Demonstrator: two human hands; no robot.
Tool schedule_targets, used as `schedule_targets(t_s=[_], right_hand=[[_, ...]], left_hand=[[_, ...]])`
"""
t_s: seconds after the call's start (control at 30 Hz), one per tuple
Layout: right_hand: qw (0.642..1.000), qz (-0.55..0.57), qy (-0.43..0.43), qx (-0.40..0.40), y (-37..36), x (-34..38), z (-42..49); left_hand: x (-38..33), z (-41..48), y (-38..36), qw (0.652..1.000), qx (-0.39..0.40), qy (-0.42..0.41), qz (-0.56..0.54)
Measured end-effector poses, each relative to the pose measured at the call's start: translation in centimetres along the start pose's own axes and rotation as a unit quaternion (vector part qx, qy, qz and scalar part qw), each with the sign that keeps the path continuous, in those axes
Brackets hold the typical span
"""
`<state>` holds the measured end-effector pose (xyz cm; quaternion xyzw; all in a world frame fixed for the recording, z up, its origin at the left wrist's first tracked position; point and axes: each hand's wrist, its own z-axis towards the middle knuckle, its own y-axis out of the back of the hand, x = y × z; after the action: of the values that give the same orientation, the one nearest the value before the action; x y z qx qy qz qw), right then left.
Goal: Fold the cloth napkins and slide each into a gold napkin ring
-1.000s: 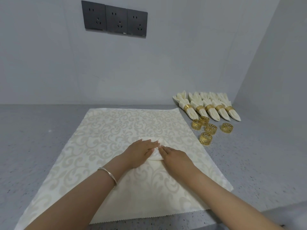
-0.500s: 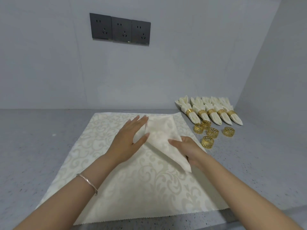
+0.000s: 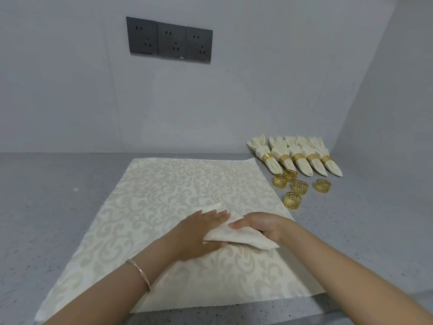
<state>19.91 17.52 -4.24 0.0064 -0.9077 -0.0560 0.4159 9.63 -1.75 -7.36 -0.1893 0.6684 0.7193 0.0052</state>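
Note:
A cream napkin point(image 3: 236, 236), folded into a narrow wedge, lies on a large patterned cream cloth point(image 3: 178, 188). My left hand point(image 3: 199, 233) rests flat on its left part with straight fingers. My right hand point(image 3: 260, 227) grips its right part, fingers over the top and thumb underneath. Several loose gold napkin rings point(image 3: 292, 201) sit on the counter to the right of the cloth. Behind them lies a row of several folded napkins in gold rings point(image 3: 296, 160).
The grey speckled counter point(image 3: 58, 195) runs back to a white wall with three dark sockets point(image 3: 169, 42). A side wall closes the right. The counter's front edge lies just below the cloth's serrated hem.
The napkin was open and lifted half a second ago; now it is folded narrower and lower on the cloth. Both hands have come nearer to me, and the left one lies flat on it.

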Motion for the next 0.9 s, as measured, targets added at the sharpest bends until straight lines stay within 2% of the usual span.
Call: schedule_targets(t_s=[0.13, 0.23, 0.27, 0.33, 0.4, 0.6, 0.7, 0.83, 0.9], right_hand=[[0.990, -0.100, 0.046, -0.093, 0.8, 0.0, -1.0], [0.956, -0.160, 0.157, -0.188, 0.8, -1.0, -2.3], [0.934, -0.181, 0.200, -0.233, 0.5, -1.7, -2.6], [0.864, -0.268, 0.289, -0.314, -0.5, -2.9, -3.1], [0.814, -0.322, 0.369, -0.312, -1.8, -3.9, -3.6], [0.696, -0.500, 0.400, -0.326, -3.2, -6.0, -3.5], [0.695, -0.491, 0.401, -0.339, -3.1, -6.2, -3.2], [0.772, -0.379, 0.365, -0.357, -3.3, -6.2, -3.5], [0.804, -0.327, 0.338, -0.364, -3.0, -5.9, -3.5]], left_hand=[[-0.5, 0.4, -0.2, 1.000, -0.002, 0.009, -0.003], [-0.5, 0.7, -0.5, 1.000, 0.005, 0.009, 0.023], [-0.4, 0.8, -0.6, 0.999, 0.008, 0.009, 0.038], [-0.4, 1.1, -0.5, 0.998, 0.015, 0.008, 0.064], [-0.5, 1.3, -0.2, 0.996, 0.025, 0.007, 0.085], [-0.8, 1.5, 0.2, 0.992, 0.037, 0.003, 0.117], [0.0, 1.6, 1.1, 0.997, 0.030, -0.006, 0.067], [1.4, 1.2, 2.2, 0.988, -0.042, 0.037, -0.145], [1.7, 1.6, 2.6, 0.978, -0.058, 0.057, -0.190]])
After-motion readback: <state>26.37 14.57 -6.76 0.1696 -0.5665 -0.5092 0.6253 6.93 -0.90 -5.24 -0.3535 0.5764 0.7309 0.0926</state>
